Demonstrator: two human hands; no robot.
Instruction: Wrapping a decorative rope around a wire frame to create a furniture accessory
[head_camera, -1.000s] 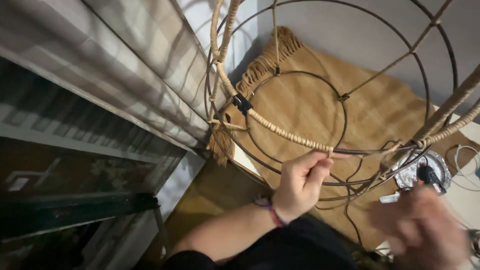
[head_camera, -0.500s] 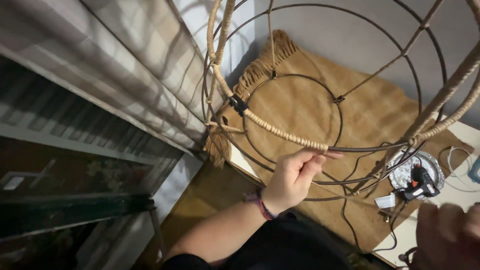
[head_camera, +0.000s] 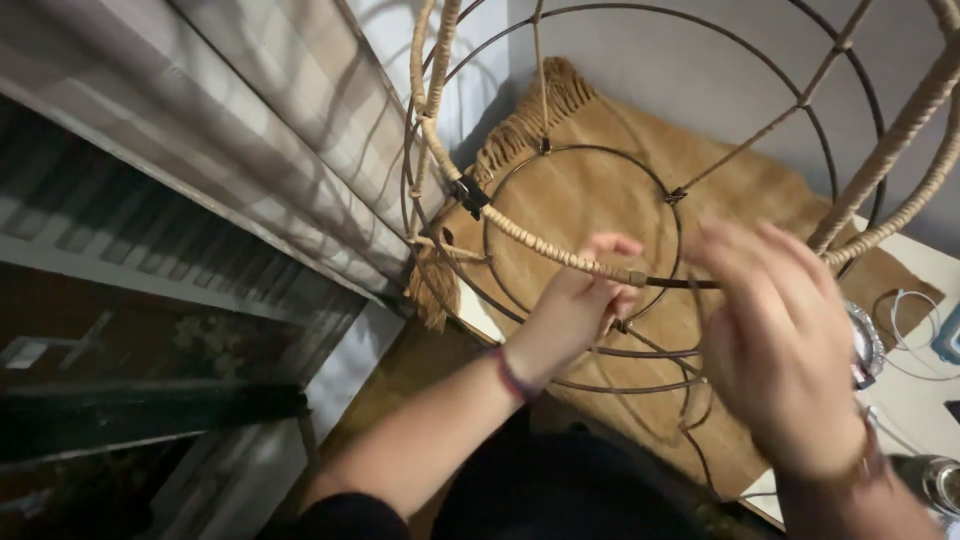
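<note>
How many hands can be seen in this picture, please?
2. The left hand grips the wrapped wire of the frame; the right hand, blurred, is raised beside it.

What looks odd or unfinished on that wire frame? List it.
Nothing looks broken. The cord wrap covers only part of one rod of the wire frame and stops at the left hand; beyond it the rod is bare. A black clip sits on the wrap. The right hand is blurred.

A home: plaid curtain (head_camera: 270, 130), fringed rug (head_camera: 600, 190).
</note>
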